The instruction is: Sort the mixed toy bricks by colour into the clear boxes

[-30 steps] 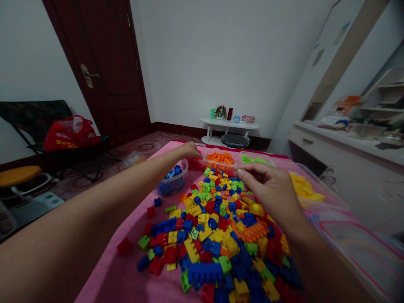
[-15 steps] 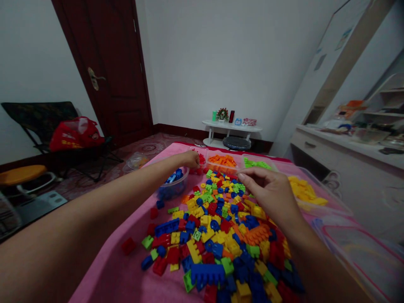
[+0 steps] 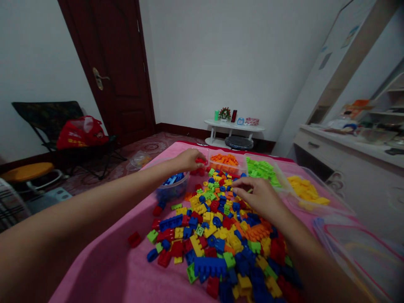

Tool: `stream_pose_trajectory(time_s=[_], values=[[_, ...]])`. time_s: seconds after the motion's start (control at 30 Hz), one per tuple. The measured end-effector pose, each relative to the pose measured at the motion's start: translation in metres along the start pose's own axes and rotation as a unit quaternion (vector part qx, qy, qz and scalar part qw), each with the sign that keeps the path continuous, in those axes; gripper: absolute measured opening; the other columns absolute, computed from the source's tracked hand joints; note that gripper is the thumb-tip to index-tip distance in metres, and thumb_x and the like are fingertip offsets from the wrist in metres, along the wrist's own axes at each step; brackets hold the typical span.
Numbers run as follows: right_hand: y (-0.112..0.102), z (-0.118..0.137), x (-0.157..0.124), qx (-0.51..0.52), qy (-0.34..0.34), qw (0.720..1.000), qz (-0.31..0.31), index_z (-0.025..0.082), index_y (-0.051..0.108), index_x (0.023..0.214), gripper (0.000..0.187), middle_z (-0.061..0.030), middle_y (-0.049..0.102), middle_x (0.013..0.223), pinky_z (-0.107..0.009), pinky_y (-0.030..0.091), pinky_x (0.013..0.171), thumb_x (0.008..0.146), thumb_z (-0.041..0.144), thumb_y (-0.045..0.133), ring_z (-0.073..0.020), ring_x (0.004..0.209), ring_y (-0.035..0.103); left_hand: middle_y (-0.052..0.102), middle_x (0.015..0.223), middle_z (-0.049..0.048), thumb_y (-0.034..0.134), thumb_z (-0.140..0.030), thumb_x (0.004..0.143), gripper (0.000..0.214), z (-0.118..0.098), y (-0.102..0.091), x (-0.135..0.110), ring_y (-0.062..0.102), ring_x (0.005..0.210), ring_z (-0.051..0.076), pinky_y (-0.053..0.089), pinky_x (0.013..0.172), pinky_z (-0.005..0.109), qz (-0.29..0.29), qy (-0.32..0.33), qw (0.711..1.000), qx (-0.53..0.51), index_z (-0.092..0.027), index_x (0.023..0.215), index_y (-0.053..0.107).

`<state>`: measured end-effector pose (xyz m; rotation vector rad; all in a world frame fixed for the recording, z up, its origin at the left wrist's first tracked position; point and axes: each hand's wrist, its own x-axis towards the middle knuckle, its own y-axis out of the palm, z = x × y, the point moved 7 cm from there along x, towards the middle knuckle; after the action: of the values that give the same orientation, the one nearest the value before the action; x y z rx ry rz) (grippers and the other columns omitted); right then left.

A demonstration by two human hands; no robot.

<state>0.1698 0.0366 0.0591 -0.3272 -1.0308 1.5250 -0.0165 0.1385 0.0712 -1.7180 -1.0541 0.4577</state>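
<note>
Stretched out to the far left of the pile, my left hand is at the clear box of red bricks. Its fingers are a little apart, with red showing beside the fingertips. My right hand is low over the far right part of the mixed toy brick pile. Its thumb and index finger are closed together at the bricks; what is between them is too small to make out. A bit of yellow-green shows in the gap behind the fingertips.
Clear boxes hold orange bricks, green bricks and yellow bricks. A round tub of blue bricks stands below my left forearm. Clear lids lie at right on the pink cloth. A loose red brick lies left.
My left hand has loosened from a closed fist at the red box. My right hand has moved slightly left and down toward the pile, uncovering more of the green bricks' box. The view has shifted slightly.
</note>
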Motion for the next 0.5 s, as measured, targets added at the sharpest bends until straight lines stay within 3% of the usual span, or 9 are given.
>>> stream_pose_trajectory(time_s=[0.1, 0.2, 0.33, 0.5], values=[[0.013, -0.005, -0.001, -0.017, -0.003, 0.999, 0.05, 0.019, 0.073, 0.081, 0.015, -0.0032, 0.071, 0.075, -0.029, 0.047, 0.062, 0.075, 0.024, 0.06, -0.0181, 0.066, 0.063, 0.068, 0.088, 0.0088, 0.055, -0.023, 0.077, 0.021, -0.025, -0.023, -0.038, 0.056, 0.077, 0.017, 0.037, 0.072, 0.025, -0.065, 0.047, 0.996, 0.033, -0.015, 0.087, 0.071], [0.021, 0.0, -0.002, -0.017, -0.013, 0.998, 0.065, 0.019, 0.073, 0.083, 0.016, -0.0034, 0.071, 0.076, -0.029, 0.047, 0.062, 0.075, 0.023, 0.059, -0.0181, 0.067, 0.063, 0.067, 0.075, 0.0063, 0.053, -0.034, 0.082, 0.025, -0.034, -0.029, -0.084, 0.053, 0.064, 0.014, 0.034, 0.064, 0.024, -0.021, 0.048, 0.997, 0.055, -0.016, 0.085, 0.071], [0.035, 0.016, -0.006, -0.023, -0.042, 0.995, 0.085, 0.02, 0.073, 0.088, 0.02, -0.0044, 0.071, 0.084, -0.03, 0.048, 0.066, 0.075, 0.02, 0.058, -0.0187, 0.073, 0.063, 0.066, 0.071, 0.004, 0.051, -0.032, 0.083, 0.023, -0.015, -0.012, -0.141, 0.054, 0.061, 0.013, 0.032, 0.058, 0.023, 0.07, -0.001, 0.99, 0.123, -0.02, 0.081, 0.07], [0.058, 0.068, -0.025, 0.01, -0.153, 0.98, 0.126, 0.024, 0.066, 0.111, 0.04, -0.0049, 0.064, 0.116, -0.035, 0.04, 0.097, 0.074, 0.01, 0.057, -0.02, 0.108, 0.055, 0.068, 0.087, 0.006, 0.048, -0.029, 0.084, 0.023, 0.014, 0.013, -0.182, 0.06, 0.074, 0.018, 0.037, 0.063, 0.024, 0.055, -0.083, 0.982, 0.163, -0.024, 0.095, 0.068]])
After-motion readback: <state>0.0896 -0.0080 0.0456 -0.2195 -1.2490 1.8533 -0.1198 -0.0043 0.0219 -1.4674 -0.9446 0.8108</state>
